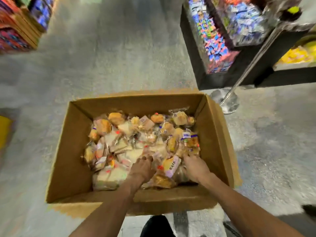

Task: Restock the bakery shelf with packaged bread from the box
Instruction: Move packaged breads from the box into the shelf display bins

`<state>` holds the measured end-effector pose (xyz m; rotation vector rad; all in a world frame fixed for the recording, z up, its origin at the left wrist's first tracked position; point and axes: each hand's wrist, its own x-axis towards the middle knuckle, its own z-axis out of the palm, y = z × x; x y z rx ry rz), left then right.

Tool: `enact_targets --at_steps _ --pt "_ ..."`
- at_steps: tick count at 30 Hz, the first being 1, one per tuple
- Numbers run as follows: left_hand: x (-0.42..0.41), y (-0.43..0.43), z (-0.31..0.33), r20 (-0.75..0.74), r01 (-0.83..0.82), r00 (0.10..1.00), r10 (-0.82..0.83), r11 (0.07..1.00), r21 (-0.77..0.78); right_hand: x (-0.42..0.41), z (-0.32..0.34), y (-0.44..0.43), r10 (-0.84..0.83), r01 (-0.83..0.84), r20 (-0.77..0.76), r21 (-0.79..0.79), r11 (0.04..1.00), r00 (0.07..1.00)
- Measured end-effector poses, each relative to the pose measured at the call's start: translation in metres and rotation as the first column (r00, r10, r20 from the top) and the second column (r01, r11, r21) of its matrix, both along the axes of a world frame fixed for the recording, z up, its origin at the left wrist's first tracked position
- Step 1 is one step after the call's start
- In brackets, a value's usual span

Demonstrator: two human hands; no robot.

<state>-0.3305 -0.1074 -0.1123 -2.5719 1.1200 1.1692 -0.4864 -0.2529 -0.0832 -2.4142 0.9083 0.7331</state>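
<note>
Packaged bread (142,139): buns and sliced loaves in clear wrappers are lying heaped in the bottom of the box, piled more toward its right and far side
Cardboard box (71,151): it is standing open on the floor right in front of me, its brown walls rising well above the heap
Lilac-labelled packet (171,165): a golden loaf with a pale purple label is lying at the near side of the heap, between my two hands
Left hand (143,167): I am reaching it over the near wall, palm down on the packets just left of the lilac one; my fingertips are sinking among the wrappers, and through the blur I cannot tell whether they are grasping anything
Right hand (195,167): I am reaching it in just right of the lilac packet, back of the hand up, fingers pushing into the wrappers; whether it is clenching round a packet I cannot tell
Floor (111,57): grey speckled concrete is spreading all round the box
Stanchion base (225,101): a shiny metal disc with a slanting pole is standing just beyond the box's far right corner
Dark display stand (213,40): it is holding bright, blurred packets behind the stanchion
Stacked goods (15,31): colourful boxes are showing at the upper left, well apart from the box
Shoe (157,226): a dark toe is showing just below the box's near wall
</note>
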Motion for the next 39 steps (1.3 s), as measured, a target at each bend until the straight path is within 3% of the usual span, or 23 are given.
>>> enact_targets --at_steps 3,6,11,13,19,26,33,39 --pt "0.016 -0.005 -0.041 -0.127 -0.067 0.989 0.074 0.996 0.056 0.024 -0.038 -0.007 -0.145 0.151 -0.070 0.085 0.985 0.987" --pt "0.019 -0.007 -0.074 -0.174 -0.050 0.983 0.055 0.998 0.030 0.040 -0.065 -0.016 -0.420 0.432 -0.102 0.178 0.884 0.902" --pt "0.013 -0.021 -0.106 0.033 0.029 0.999 -0.024 0.984 -0.178 0.062 -0.090 -0.031 -0.647 0.647 -0.041 0.111 0.755 0.762" --pt "0.014 -0.032 -0.113 0.046 0.070 0.997 -0.065 0.991 -0.114 0.070 -0.096 -0.036 -0.653 0.654 -0.027 0.052 0.755 0.757" --pt "0.004 -0.053 -0.129 0.000 0.196 0.980 -0.197 0.975 0.101 0.089 -0.116 -0.047 -0.463 0.470 -0.111 0.054 0.881 0.879" --pt "0.005 -0.053 -0.139 -0.132 -0.012 0.991 0.027 0.993 0.119 0.096 -0.129 -0.046 -0.477 0.486 -0.144 0.034 0.873 0.867" --pt "0.005 -0.031 -0.135 -0.292 -0.258 0.929 0.227 0.964 -0.072 0.081 -0.112 -0.059 -0.513 0.526 -0.117 0.168 0.834 0.850" --pt "0.009 -0.011 -0.110 -0.360 -0.368 0.897 0.258 0.886 -0.282 0.062 -0.088 -0.049 -0.597 0.596 -0.072 0.229 0.770 0.799"
